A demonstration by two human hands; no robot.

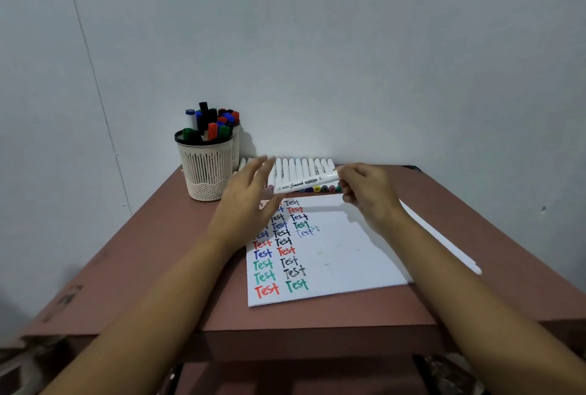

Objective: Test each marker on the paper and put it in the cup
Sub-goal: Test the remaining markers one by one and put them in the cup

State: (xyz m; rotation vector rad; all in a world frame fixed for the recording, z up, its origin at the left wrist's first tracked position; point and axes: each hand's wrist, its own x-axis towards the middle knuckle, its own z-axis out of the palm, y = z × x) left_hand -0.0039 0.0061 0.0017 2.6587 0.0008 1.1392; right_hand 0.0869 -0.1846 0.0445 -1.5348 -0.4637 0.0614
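Our right hand (364, 195) curls its fingers round one end of a white marker (304, 184), held level above the far edge of the paper (348, 252). Our left hand (250, 201), fingers straight and spread, meets the other end; we cannot tell whether it touches. The cup (206, 169) stands at the surface's (158, 268) far left corner.

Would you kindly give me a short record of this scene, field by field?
left hand: open, fingers straight, beside the marker's left end; contact unclear
right hand: grips the marker's right end
marker: white, held level above the paper's top edge
cup: back left of the table, holds many capped markers
paper: flat on the table, "Test" written in red, blue, green and black
row of markers: lying by the wall behind the paper
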